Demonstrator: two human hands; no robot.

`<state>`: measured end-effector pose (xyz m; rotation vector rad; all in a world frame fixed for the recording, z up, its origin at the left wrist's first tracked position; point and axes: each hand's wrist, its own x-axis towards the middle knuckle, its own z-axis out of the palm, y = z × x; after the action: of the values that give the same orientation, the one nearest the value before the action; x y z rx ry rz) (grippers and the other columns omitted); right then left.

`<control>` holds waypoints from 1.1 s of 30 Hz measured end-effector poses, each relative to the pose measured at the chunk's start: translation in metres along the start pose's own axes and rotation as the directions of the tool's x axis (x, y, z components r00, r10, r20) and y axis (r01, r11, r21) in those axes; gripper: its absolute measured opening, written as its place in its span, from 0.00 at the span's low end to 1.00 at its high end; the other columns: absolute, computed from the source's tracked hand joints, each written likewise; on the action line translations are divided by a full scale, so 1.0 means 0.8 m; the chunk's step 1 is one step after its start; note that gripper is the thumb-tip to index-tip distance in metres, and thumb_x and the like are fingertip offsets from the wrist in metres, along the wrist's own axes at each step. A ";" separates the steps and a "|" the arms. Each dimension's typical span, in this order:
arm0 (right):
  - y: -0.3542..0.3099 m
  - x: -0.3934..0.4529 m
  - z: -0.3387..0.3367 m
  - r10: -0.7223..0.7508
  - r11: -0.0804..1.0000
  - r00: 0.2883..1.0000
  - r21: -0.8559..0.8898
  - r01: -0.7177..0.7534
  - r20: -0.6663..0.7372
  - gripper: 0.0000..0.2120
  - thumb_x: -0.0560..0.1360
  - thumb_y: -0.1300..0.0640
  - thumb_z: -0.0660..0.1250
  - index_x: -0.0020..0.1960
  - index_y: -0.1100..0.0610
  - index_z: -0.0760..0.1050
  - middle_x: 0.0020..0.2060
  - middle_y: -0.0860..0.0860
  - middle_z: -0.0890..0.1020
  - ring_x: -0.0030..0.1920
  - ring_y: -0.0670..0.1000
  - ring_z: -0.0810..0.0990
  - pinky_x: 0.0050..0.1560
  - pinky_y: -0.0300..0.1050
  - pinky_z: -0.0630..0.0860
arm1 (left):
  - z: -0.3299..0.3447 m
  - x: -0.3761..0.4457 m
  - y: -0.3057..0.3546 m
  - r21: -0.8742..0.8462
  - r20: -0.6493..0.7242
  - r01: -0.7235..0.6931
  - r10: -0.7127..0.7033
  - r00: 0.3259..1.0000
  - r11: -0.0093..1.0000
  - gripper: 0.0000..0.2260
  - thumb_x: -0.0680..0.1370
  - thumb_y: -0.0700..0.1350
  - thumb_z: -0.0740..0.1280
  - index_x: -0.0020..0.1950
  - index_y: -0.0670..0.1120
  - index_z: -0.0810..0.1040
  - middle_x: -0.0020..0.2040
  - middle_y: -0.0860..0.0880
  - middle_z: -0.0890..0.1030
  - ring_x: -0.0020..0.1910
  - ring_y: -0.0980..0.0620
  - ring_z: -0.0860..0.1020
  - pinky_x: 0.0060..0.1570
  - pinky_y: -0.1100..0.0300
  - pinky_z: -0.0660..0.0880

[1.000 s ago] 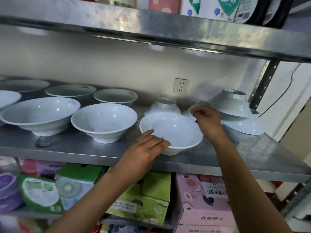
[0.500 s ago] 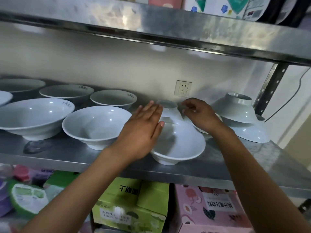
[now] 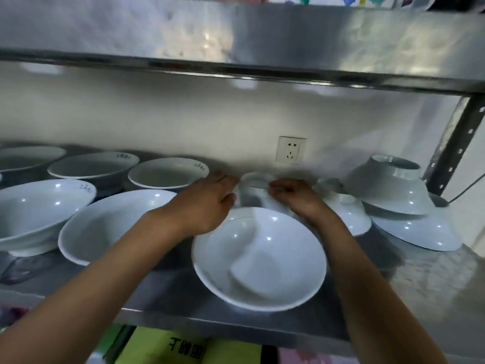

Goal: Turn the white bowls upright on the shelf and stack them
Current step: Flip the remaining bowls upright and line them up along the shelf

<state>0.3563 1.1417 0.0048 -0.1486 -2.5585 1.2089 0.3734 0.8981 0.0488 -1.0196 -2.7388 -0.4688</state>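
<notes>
The upturned bowl point(image 3: 258, 190) sits foot-up at the back of the shelf point(image 3: 420, 279), just behind an upright bowl point(image 3: 259, 258) near the front edge. It looks like glazed ware – stiff, smooth, likely slippery and liable to chip against its neighbours, so the safest hold seems to be on its flaring sides, one hand each side. The left hand point(image 3: 207, 203) and right hand point(image 3: 296, 198) flank its raised foot, fingers bent toward it; blur hides whether they actually grip it or only touch.

To the right, three more bowls lie upside down: one point(image 3: 346, 216) just beside the right hand, then a tilted one point(image 3: 388, 187) resting on another point(image 3: 420, 232). Upright bowls point(image 3: 105, 222) crowd the left. The front bowl stands under both wrists, so lifting clear of its rim would take care. A wall socket point(image 3: 290, 149) is behind.
</notes>
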 end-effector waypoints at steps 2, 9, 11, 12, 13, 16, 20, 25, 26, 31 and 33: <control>0.004 0.009 0.002 -0.029 0.999 1.000 -0.039 0.029 0.002 0.14 0.74 0.53 0.70 0.58 0.53 0.80 0.54 0.45 0.78 0.55 0.45 0.76 0.51 0.36 0.69 | -0.009 0.012 -0.002 -0.031 0.002 0.044 -0.044 0.999 0.999 0.19 0.82 0.48 0.55 0.74 0.49 0.63 0.74 0.47 0.64 0.72 0.49 0.62 0.64 0.62 0.59; 0.027 0.023 0.018 -0.052 0.978 0.998 -0.202 0.045 -0.028 0.18 0.71 0.56 0.72 0.59 0.51 0.76 0.52 0.50 0.78 0.53 0.50 0.76 0.52 0.40 0.70 | -0.002 0.061 -0.009 -0.059 0.014 0.171 -0.170 0.985 0.984 0.13 0.81 0.46 0.56 0.59 0.41 0.74 0.59 0.41 0.77 0.60 0.41 0.74 0.56 0.53 0.70; 0.025 0.023 0.018 -0.060 0.977 0.998 -0.205 0.053 -0.029 0.17 0.71 0.57 0.72 0.59 0.52 0.75 0.49 0.48 0.77 0.50 0.48 0.74 0.50 0.39 0.67 | 0.002 0.070 -0.011 -0.028 0.044 0.191 -0.190 0.981 0.981 0.11 0.80 0.45 0.56 0.52 0.41 0.74 0.52 0.41 0.77 0.53 0.41 0.74 0.47 0.55 0.69; 0.024 0.023 0.018 -0.058 0.978 0.998 -0.203 0.050 -0.036 0.16 0.71 0.57 0.71 0.58 0.53 0.76 0.48 0.48 0.76 0.49 0.48 0.74 0.49 0.38 0.67 | 0.003 0.073 -0.012 -0.009 0.056 0.197 -0.196 0.979 0.980 0.10 0.80 0.45 0.56 0.50 0.41 0.74 0.51 0.41 0.77 0.51 0.42 0.74 0.45 0.55 0.68; 0.024 0.023 0.018 -0.056 0.980 0.997 -0.195 0.045 -0.050 0.15 0.71 0.57 0.71 0.57 0.53 0.76 0.47 0.47 0.76 0.49 0.48 0.74 0.49 0.38 0.67 | 0.005 0.078 -0.014 -0.001 0.067 0.207 -0.206 0.976 0.978 0.10 0.80 0.45 0.56 0.51 0.41 0.74 0.52 0.41 0.77 0.50 0.43 0.73 0.45 0.56 0.67; 0.024 0.023 0.016 -0.056 0.986 0.990 -0.165 0.035 -0.127 0.12 0.72 0.57 0.72 0.54 0.54 0.79 0.46 0.48 0.78 0.51 0.51 0.78 0.49 0.37 0.68 | 0.004 0.087 -0.019 -0.026 0.096 0.234 -0.231 0.968 0.972 0.10 0.79 0.45 0.57 0.49 0.42 0.75 0.51 0.44 0.77 0.46 0.48 0.72 0.43 0.57 0.67; 0.020 0.020 0.014 -0.050 0.994 0.978 -0.103 0.029 -0.205 0.11 0.71 0.57 0.72 0.54 0.55 0.80 0.50 0.51 0.82 0.53 0.51 0.79 0.53 0.40 0.72 | 0.003 0.091 -0.022 -0.206 0.113 0.259 -0.240 0.964 0.944 0.09 0.78 0.43 0.61 0.38 0.45 0.73 0.37 0.50 0.75 0.33 0.60 0.69 0.30 0.73 0.65; 0.015 0.020 0.007 -0.067 0.997 0.933 0.021 0.079 -0.353 0.10 0.71 0.57 0.72 0.52 0.53 0.82 0.49 0.49 0.84 0.49 0.48 0.80 0.51 0.33 0.73 | 0.015 0.094 -0.028 -0.312 0.071 0.312 -0.305 0.950 0.897 0.07 0.76 0.48 0.65 0.52 0.46 0.75 0.47 0.51 0.76 0.45 0.52 0.74 0.42 0.64 0.69; 0.012 0.020 0.005 -0.074 0.994 0.914 0.043 0.099 -0.398 0.10 0.71 0.57 0.72 0.51 0.53 0.82 0.48 0.49 0.84 0.47 0.46 0.80 0.47 0.27 0.71 | 0.016 0.096 -0.028 -0.327 0.051 0.316 -0.317 0.947 0.891 0.10 0.76 0.49 0.65 0.53 0.45 0.75 0.49 0.50 0.78 0.46 0.51 0.75 0.43 0.60 0.69; -0.001 0.013 -0.002 -0.088 0.961 0.849 0.180 0.210 -0.520 0.08 0.69 0.57 0.75 0.48 0.53 0.83 0.45 0.47 0.84 0.47 0.43 0.80 0.48 0.30 0.71 | 0.020 0.102 -0.027 -0.661 0.101 0.357 -0.393 0.914 0.660 0.18 0.75 0.54 0.67 0.61 0.47 0.73 0.56 0.50 0.78 0.54 0.50 0.76 0.53 0.51 0.76; -0.004 0.011 -0.002 -0.124 0.946 0.832 0.189 0.263 -0.541 0.09 0.69 0.57 0.75 0.48 0.54 0.83 0.47 0.47 0.84 0.49 0.43 0.80 0.51 0.31 0.72 | 0.020 0.103 -0.025 -0.775 0.180 0.352 -0.351 0.919 0.524 0.16 0.76 0.53 0.67 0.61 0.47 0.75 0.55 0.49 0.81 0.55 0.48 0.78 0.53 0.48 0.77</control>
<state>0.3483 1.1432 0.0103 -0.1314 -1.8790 1.2057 0.2978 0.9391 0.0517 -0.5202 -2.7091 -1.9057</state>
